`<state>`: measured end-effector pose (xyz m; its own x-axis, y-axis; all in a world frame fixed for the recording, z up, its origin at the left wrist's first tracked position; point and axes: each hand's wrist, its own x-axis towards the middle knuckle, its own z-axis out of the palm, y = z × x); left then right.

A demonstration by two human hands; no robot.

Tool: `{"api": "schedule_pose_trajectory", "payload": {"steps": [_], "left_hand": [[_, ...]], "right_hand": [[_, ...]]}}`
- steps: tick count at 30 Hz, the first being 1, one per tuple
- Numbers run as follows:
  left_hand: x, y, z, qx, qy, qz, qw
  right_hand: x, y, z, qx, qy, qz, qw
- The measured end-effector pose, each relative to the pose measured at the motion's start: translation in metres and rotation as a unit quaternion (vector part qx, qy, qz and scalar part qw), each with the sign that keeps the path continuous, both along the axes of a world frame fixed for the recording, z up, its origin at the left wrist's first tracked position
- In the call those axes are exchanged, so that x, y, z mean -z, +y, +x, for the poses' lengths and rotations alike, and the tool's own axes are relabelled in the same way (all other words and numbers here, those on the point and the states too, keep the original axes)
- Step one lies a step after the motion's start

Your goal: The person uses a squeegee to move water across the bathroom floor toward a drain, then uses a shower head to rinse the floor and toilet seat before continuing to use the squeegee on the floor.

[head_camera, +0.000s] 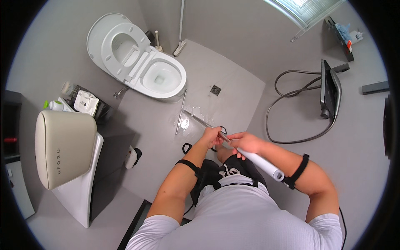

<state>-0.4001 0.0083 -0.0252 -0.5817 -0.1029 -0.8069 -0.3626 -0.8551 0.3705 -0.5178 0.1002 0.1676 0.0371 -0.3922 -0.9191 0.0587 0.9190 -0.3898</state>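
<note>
Both hands grip the pole of a floor squeegee point(202, 122). My left hand point(212, 137) is closed around the metal shaft, lower down. Higher up, my right hand point(247, 143) holds the pole just at the start of its thick white handle point(263, 164), whose end lies over my right forearm. The squeegee's long thin blade point(179, 120) rests on the grey floor, in front of the toilet. Around the blade the floor is wet, and a patch of water point(193, 113) shines to its right.
A toilet point(161, 78) with raised lid stands ahead left. A floor drain point(215, 90) lies beyond the water. Another squeegee point(179, 48) and a toilet brush point(157, 39) stand at the back. A shower hose point(268, 122) loops at right. A salon washbasin unit point(99, 150) is on the left.
</note>
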Motion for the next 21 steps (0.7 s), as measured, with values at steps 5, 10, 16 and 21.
{"api": "schedule_pose_trajectory", "payload": {"steps": [5,10,16,21], "left_hand": [[0.0,-0.019,-0.058,-0.103,0.019,0.045,0.993],[0.009,-0.027,-0.103,-0.132,0.03,0.054,0.989],[0.01,0.005,-0.165,-0.154,0.0,0.077,0.985],[0.0,0.016,-0.219,-0.179,0.07,0.107,0.976]], "right_hand": [[-0.054,0.058,-0.081,0.111,0.014,-0.223,0.968],[-0.081,0.043,-0.072,0.232,0.163,-0.515,0.809],[-0.072,0.049,-0.129,0.44,0.195,-0.508,0.714],[-0.09,0.053,-0.17,0.373,0.227,-0.528,0.728]]}}
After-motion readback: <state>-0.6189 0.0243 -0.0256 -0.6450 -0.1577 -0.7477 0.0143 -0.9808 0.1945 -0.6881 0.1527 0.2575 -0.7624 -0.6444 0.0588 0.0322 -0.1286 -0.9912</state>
